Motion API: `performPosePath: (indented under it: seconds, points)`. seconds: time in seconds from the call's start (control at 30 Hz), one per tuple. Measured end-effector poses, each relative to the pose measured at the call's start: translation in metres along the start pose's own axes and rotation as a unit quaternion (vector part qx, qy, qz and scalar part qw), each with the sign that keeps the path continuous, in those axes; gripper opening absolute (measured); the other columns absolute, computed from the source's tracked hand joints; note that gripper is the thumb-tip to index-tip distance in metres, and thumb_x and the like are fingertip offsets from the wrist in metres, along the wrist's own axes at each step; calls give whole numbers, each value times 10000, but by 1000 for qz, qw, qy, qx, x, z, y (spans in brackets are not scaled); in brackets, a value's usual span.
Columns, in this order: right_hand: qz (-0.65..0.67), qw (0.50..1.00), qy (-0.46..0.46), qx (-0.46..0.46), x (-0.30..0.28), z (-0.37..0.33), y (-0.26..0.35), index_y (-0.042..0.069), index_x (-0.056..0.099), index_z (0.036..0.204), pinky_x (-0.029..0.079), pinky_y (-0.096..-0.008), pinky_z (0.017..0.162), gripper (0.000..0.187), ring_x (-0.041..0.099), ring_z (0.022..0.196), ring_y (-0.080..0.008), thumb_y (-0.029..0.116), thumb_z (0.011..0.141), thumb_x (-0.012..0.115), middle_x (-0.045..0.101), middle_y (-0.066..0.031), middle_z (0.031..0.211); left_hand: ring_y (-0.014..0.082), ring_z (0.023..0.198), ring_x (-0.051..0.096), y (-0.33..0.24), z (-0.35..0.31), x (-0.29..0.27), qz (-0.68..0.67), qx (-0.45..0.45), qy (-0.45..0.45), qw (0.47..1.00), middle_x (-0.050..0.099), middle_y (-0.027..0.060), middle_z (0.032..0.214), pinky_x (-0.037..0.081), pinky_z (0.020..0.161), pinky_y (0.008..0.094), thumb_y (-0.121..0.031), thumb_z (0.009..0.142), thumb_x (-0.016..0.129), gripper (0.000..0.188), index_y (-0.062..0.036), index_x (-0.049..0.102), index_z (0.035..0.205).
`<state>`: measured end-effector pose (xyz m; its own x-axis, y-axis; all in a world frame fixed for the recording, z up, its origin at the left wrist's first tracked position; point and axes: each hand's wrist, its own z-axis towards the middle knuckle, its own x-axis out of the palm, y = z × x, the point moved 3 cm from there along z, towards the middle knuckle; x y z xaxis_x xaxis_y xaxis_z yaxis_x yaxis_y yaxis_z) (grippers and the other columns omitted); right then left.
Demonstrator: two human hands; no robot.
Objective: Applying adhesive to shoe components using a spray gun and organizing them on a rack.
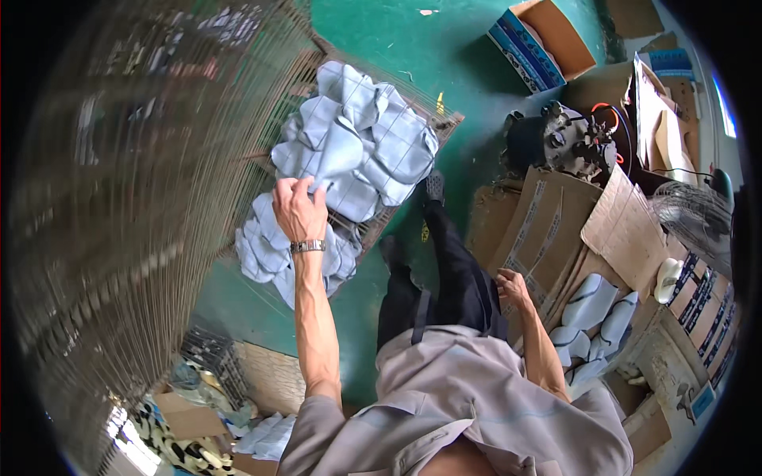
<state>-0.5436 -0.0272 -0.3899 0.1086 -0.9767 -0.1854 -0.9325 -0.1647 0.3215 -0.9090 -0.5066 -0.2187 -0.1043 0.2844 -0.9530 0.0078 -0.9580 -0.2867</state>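
My left hand (300,208), with a metal-banded watch (308,246) on the wrist, reaches over a heap of pale blue-grey moulded pieces (397,135). Its fingers are bent and closed on the lower edge of one curved piece (342,149); the fingertips are partly hidden. The heap lies on a wire rack shelf (448,125), and more such pieces (262,238) sit lower, beside my wrist. By my right thigh hangs my right hand (514,289), its fingers loosely bent and apart, with nothing visible in them.
A tall wire rack (159,159) fills the left side. On the right stand flattened cardboard (548,230), a dark machine (567,139), a fan (692,213) and more pale pieces (591,301). An open blue-sided box (540,47) rests on the green floor (381,28).
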Motion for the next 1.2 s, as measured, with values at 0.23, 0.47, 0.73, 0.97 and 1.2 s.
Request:
performPosePath:
  seconds: [0.23, 0.47, 0.73, 0.97, 1.2]
  points:
    - [70, 997, -4, 11, -23, 44, 44, -36, 530, 1415, 552, -298, 698, 569, 679, 941, -158, 322, 979, 605, 710, -100, 1136, 330, 1032, 638, 18, 132, 270, 76, -72, 41, 994, 684, 129, 1035, 497, 901, 464, -236, 795, 790, 384, -128, 720, 1157]
    - [102, 992, -56, 56, -26, 38, 22, -14, 545, 1412, 532, -294, 711, 574, 672, 958, -149, 352, 973, 602, 708, -72, 1143, 382, 1452, 377, 18, 119, 452, -182, -342, 64, 920, 382, 269, 1554, 309, 1210, 408, -205, 750, 817, 1005, -2, 257, 1560]
    - [74, 987, -104, -99, 34, 19, 43, -5, 624, 1324, 474, -409, 1063, 521, 620, 1236, -320, 266, 884, 563, 656, -192, 1320, 328, 1138, 632, 88, 10, 387, -272, -155, 155, 937, 597, 218, 1348, 532, 968, 423, -137, 850, 794, 707, 38, 458, 1446]
    - [238, 913, -298, -147, 53, -111, -56, -22, 657, 1269, 540, -399, 968, 462, 704, 1069, -325, 213, 878, 589, 722, -191, 1176, 144, 1042, 637, -69, -152, 293, -417, -154, 416, 793, 662, 55, 1255, 519, 782, 304, -98, 937, 698, 463, -101, 578, 1384]
    - [653, 570, -497, -38, -4, -192, -235, 49, 695, 915, 473, -266, 431, 120, 639, 588, -108, 137, 861, 634, 684, -45, 749, 204, 1106, 673, -211, -278, 168, -456, -56, 567, 683, 680, 119, 1236, 572, 854, 306, -168, 966, 702, 447, 2, 574, 1359]
